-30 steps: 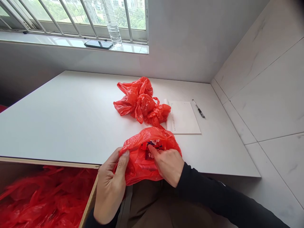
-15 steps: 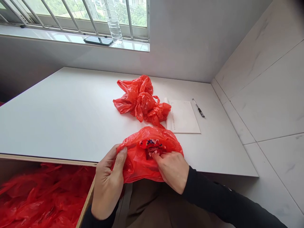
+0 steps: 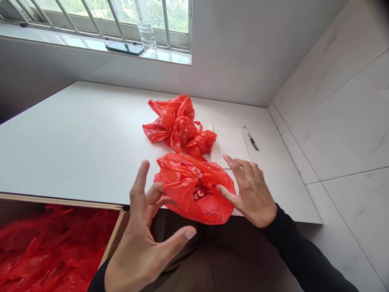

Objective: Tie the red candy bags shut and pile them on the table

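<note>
Red plastic bag (image 3: 179, 192), wrapped packets (image 3: 199, 193) inside: front edge of white table (image 3: 75, 142) | left hand (image 3: 141, 241): spread, fingers by bag's left side | right hand (image 3: 254, 194): unclenched, thumb at its right

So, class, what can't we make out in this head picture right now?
From the head view:
Packets in the open red bag: number unclear, partly hidden by its film.
Bunched red bags: contents hidden by crumpled plastic.
Notepad: marks too small to read; near corner hidden by the right hand.
Bottle: top cut off by the upper edge.
Box: cut off by left and bottom edges.
</note>
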`<state>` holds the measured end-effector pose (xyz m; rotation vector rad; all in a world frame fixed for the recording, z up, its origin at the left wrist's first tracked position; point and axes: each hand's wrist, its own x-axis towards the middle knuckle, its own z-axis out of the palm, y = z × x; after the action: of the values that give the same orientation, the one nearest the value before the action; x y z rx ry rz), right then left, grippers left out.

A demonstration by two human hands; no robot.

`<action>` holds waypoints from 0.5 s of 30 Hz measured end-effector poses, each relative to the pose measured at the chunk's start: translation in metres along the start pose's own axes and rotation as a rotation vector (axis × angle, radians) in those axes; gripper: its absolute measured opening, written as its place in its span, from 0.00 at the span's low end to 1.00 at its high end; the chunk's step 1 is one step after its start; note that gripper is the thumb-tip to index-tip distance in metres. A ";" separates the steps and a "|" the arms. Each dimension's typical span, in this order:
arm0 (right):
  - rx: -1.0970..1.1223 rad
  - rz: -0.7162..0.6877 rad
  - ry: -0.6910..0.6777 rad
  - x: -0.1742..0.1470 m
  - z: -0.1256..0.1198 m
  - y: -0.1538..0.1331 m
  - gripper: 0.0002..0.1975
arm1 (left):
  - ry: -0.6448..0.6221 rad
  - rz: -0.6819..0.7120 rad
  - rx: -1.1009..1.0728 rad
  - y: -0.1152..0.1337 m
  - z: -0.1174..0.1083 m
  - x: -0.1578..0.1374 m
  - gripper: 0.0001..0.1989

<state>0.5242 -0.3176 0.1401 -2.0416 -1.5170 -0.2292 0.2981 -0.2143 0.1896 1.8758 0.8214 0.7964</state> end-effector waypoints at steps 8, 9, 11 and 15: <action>0.187 -0.039 -0.092 0.009 0.002 -0.002 0.22 | 0.061 0.131 0.418 0.007 0.000 0.021 0.38; 0.180 -0.065 -0.122 0.011 0.003 -0.004 0.25 | 0.084 0.187 0.488 0.007 0.000 0.026 0.38; 0.202 -0.108 -0.175 0.013 0.005 -0.008 0.17 | 0.103 0.305 0.610 0.006 -0.001 0.033 0.30; 0.460 -0.085 -0.042 0.015 -0.008 -0.013 0.04 | 0.158 0.439 0.638 0.011 -0.004 0.039 0.08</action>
<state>0.5193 -0.3072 0.1584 -1.6286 -1.5166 0.1240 0.3196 -0.1857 0.2086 2.6465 0.8336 1.0413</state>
